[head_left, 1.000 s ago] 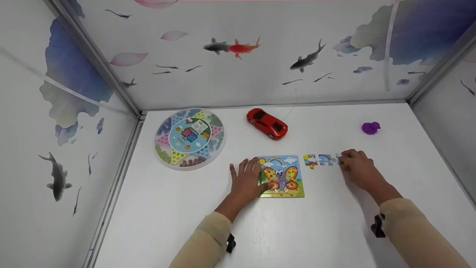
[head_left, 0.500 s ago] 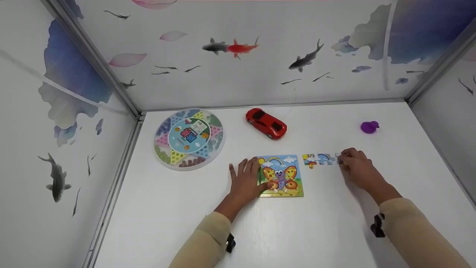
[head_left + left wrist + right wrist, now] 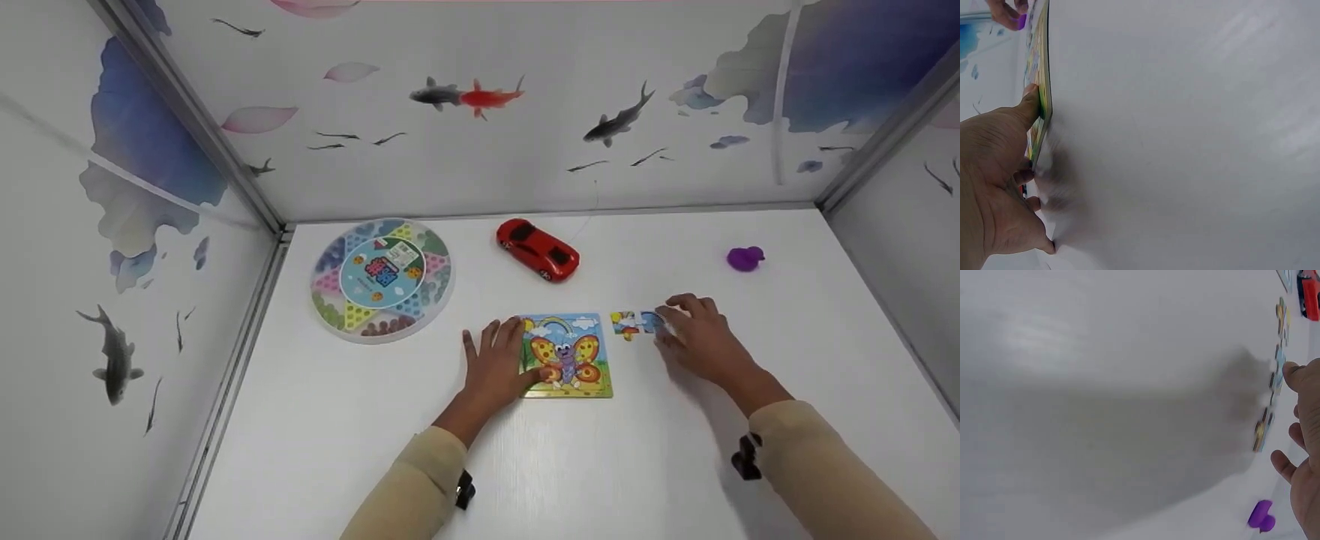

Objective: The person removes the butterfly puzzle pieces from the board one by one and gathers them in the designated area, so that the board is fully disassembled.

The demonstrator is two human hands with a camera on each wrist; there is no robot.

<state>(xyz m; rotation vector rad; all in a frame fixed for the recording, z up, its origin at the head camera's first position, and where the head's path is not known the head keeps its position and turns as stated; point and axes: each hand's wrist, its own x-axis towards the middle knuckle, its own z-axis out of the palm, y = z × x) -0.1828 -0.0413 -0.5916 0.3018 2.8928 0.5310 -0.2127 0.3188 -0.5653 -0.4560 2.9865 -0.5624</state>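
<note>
My left hand (image 3: pixel 491 367) lies spread at the left edge of a square butterfly jigsaw puzzle (image 3: pixel 574 349); its thumb rests on the picture, its other fingers along the edge. In the left wrist view the thumb (image 3: pixel 1030 104) overlaps the puzzle's edge. To the right of the puzzle, my right hand (image 3: pixel 701 337) pinches a rainbow puzzle piece (image 3: pixel 649 321) between thumb and forefinger, low at the table. Beside it on the left sits a sun-and-cloud puzzle piece (image 3: pixel 624 322). A third piece (image 3: pixel 1264 430) shows in the right wrist view, hidden by the hand in the head view.
Behind stand a round Chinese-checkers style game box (image 3: pixel 382 281) at left, a red toy car (image 3: pixel 538 250) in the middle and a purple rubber duck (image 3: pixel 745 259) at right. Walls printed with fish enclose the white table (image 3: pixel 585 472) at the back and sides.
My right hand has left the third piece and shifted left to the rainbow piece, which now sits closer to the sun piece. The left hand and the butterfly puzzle have stayed put.
</note>
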